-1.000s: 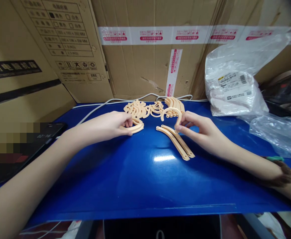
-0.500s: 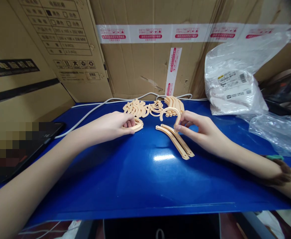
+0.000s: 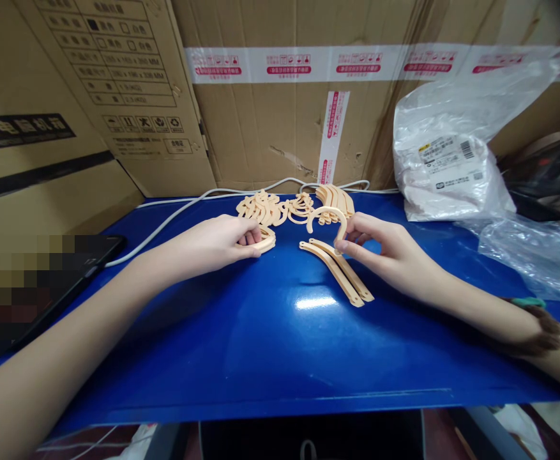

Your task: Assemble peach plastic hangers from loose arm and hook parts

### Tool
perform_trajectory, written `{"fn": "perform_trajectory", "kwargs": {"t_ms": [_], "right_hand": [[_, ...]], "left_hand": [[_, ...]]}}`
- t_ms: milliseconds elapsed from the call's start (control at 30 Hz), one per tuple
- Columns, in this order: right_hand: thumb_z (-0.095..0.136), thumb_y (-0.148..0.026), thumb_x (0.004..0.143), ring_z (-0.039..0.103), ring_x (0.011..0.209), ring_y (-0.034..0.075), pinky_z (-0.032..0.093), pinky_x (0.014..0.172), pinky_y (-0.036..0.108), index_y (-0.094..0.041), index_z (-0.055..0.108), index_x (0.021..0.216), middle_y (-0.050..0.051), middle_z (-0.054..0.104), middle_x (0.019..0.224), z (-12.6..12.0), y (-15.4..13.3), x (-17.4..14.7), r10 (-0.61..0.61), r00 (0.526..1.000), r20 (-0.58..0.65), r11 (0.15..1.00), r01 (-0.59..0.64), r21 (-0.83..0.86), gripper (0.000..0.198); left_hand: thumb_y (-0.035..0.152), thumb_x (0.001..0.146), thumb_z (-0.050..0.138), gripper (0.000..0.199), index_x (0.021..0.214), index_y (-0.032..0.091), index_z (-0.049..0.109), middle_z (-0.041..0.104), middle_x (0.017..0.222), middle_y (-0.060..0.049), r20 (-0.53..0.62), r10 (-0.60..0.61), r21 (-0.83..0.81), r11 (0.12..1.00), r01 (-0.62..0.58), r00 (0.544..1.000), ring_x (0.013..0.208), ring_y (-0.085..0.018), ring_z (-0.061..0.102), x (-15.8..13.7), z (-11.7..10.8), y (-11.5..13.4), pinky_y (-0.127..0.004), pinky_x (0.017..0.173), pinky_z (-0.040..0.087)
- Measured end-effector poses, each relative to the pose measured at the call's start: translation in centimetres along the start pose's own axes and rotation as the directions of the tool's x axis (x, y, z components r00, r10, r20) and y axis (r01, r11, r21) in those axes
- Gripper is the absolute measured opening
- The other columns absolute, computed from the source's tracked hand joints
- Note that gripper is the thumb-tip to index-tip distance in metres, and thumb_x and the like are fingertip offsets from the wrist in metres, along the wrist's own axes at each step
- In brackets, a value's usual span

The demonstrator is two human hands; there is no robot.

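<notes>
Head-camera view of two bare hands over a blue table (image 3: 260,345). Left hand (image 3: 229,241): thumb and curled fingers drawn together, pinching the outer end of a few curved pieces (image 3: 267,245), these projecting from the fingertips toward the right hand (image 3: 387,252); exact number hidden. Right hand: thumb and fingertips pinching the lower end of a hook-shaped piece (image 3: 328,209), curve uppermost, free tip turned down on the side toward the left hand. Just inward of the right hand and partly nearer the viewer: two long strips (image 3: 334,272), side by side on the table; contact with the hook-shaped piece impossible to tell. Beyond the left hand: a heap of wavy pieces (image 3: 262,208). Beyond and between both hands: a cluster of small hooks (image 3: 301,207). Beyond the right fingertips: stacked long pieces (image 3: 340,199). Farther beyond the right hand, to its right: a plastic bag (image 3: 447,163).
</notes>
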State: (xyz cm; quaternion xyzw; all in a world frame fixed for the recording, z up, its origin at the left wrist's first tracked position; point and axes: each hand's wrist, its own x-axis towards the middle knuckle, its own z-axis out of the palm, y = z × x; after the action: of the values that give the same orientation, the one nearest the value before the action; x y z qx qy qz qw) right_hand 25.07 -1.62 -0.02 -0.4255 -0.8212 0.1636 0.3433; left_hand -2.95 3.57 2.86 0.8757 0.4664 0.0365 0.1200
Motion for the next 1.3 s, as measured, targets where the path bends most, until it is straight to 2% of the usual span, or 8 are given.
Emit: {"fn": "perform_trajectory", "kwargs": {"t_ms": [300,567,967,1200,1300], "right_hand": [[0.052,-0.04,0.093,0.057,0.077,0.017,0.046,0.07,0.032,-0.021,0.059,0.086,0.003,0.062,0.085,0.0,-0.1,0.0,0.012,1.0,0.008,1.0,-0.012,-0.014,0.023],[0.051,-0.039,0.094,0.058,0.079,0.018,0.046,0.071,0.032,-0.021,0.06,0.087,0.004,0.062,0.087,-0.1,-0.2,0.1,0.005,1.0,0.015,1.0,-0.005,-0.005,0.021],[0.052,-0.037,0.093,0.058,0.081,0.019,0.046,0.072,0.032,-0.021,0.061,0.087,0.004,0.063,0.089,0.0,-0.2,0.1,0.013,1.0,0.014,1.0,-0.013,-0.001,0.019],[0.052,-0.04,0.093,0.058,0.077,0.018,0.046,0.07,0.032,-0.021,0.06,0.085,0.004,0.063,0.086,0.0,-0.3,0.1,0.017,1.0,0.008,1.0,-0.017,-0.011,0.023],[0.052,-0.041,0.093,0.057,0.076,0.017,0.046,0.069,0.032,-0.021,0.059,0.085,0.004,0.063,0.085,0.0,-0.1,0.0,0.013,1.0,0.01,1.0,-0.013,-0.018,0.023]], "left_hand": [[0.055,0.085,0.05,0.037,0.092,0.02,0.061,0.07,0.086,-0.002,0.003,-0.013,0.018,1.0,0.013,1.0,0.073,-0.017,0.062,-0.1,0.0,0.2,-0.026,0.06,0.039],[0.059,0.09,0.043,0.044,0.101,0.021,0.063,0.07,0.086,-0.002,-0.02,0.006,0.014,1.0,-0.006,1.0,0.072,-0.017,0.061,0.1,0.3,-0.1,-0.026,0.061,0.039],[0.057,0.092,0.042,0.041,0.089,0.02,0.06,0.069,0.086,-0.002,-0.058,0.024,0.074,0.997,-0.02,0.998,0.071,-0.017,0.06,0.2,0.2,-1.1,-0.026,0.059,0.036],[0.059,0.091,0.041,0.044,0.091,0.02,0.061,0.07,0.088,-0.004,-0.046,0.008,0.045,0.999,-0.006,0.999,0.074,-0.018,0.061,0.2,0.2,-1.1,-0.026,0.063,0.039],[0.056,0.088,0.045,0.042,0.098,0.019,0.062,0.07,0.092,-0.005,-0.016,-0.01,0.0,1.0,0.01,1.0,0.078,-0.019,0.063,0.2,0.1,-0.8,-0.027,0.066,0.042]]}}
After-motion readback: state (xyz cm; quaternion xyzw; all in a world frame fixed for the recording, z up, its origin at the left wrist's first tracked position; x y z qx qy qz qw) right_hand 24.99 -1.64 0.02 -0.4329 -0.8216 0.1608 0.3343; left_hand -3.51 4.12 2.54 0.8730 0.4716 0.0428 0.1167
